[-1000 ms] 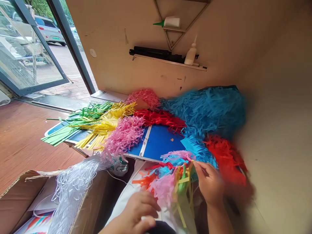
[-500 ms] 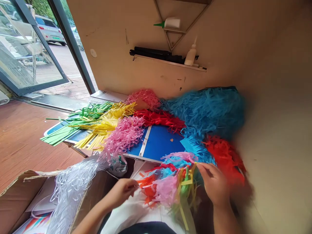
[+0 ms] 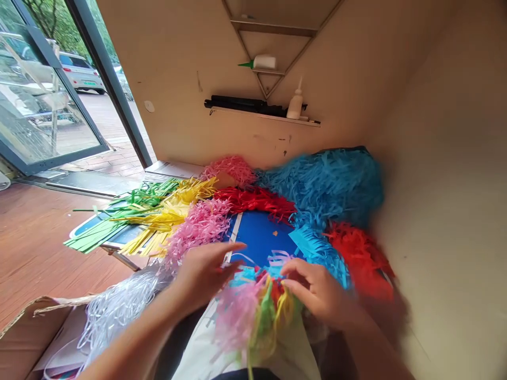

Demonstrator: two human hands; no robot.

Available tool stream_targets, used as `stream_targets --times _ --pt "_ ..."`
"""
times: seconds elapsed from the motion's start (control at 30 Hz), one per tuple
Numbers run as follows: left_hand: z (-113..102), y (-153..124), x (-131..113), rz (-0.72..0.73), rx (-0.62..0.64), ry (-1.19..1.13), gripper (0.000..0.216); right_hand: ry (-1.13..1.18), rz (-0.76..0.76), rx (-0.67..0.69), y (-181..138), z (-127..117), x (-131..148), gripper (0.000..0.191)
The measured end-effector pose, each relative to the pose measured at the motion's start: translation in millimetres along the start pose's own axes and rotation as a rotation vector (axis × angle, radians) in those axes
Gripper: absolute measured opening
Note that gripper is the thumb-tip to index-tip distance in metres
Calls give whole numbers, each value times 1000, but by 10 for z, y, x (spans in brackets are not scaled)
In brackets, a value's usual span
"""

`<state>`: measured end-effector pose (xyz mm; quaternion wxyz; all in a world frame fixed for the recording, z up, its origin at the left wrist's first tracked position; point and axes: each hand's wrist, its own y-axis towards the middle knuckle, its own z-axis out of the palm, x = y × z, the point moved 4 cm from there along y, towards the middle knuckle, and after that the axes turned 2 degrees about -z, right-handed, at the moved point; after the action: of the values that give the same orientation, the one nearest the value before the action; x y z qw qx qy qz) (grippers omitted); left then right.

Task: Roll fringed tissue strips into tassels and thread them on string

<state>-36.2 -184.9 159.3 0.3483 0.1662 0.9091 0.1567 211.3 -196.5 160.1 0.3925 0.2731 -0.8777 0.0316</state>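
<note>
A garland of multicoloured paper fringe (image 3: 273,295) hangs over my lap, with pink, blue, red, green and yellow strips, partly smeared by motion. My right hand (image 3: 317,290) is at its upper right edge, fingers curled around the top of the strips; the exact grip is partly hidden. Left of the garland, my left hand (image 3: 206,269) has its thumb and fingers apart, close to the top strips and apparently holding nothing. Just beyond my right hand lies blue fringed paper (image 3: 320,248) on the blue folding table (image 3: 259,235).
Green strips (image 3: 103,227), yellow strips (image 3: 170,211), pink fringe (image 3: 206,221) and red fringe (image 3: 261,203) cover the table. A large blue pile (image 3: 325,179) sits against the wall. White string (image 3: 119,306) drapes over a cardboard box (image 3: 43,338) at lower left. A shelf (image 3: 261,115) holds a bottle (image 3: 295,103).
My left hand has moved up and forward, its fingers opening away from the garland's left end. My right hand has shifted left, and the garland now hangs more bunched together. The view has tilted slightly.
</note>
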Motion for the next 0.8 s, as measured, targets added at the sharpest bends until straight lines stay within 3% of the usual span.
stream_targets --times 0.07,0.13,0.2,0.4,0.47,0.53,0.63,0.7,0.8 --pt "425 3 -299 217 254 34 25 56 -91 27 97 50 202 12" --pt "697 11 -451 323 326 43 32 116 -172 7 143 5 357 12" --pt "823 39 -437 337 332 92 33 194 -212 -34 109 -152 426 14" --pt "691 75 -40 174 430 272 21 359 -220 -463 -291 -916 278 11" --pt "589 69 -103 182 439 222 31 284 -156 -395 -271 -874 262 12" --pt "522 74 -304 245 438 96 54 195 -125 -202 -138 -643 323 14" --pt "520 106 -622 379 419 -53 37 182 -169 -17 67 -311 482 16" --pt "577 135 -669 428 411 -19 38 269 -182 -35 91 -307 534 16" --pt "660 156 -448 394 452 121 32 415 -132 -322 -109 -685 390 11"
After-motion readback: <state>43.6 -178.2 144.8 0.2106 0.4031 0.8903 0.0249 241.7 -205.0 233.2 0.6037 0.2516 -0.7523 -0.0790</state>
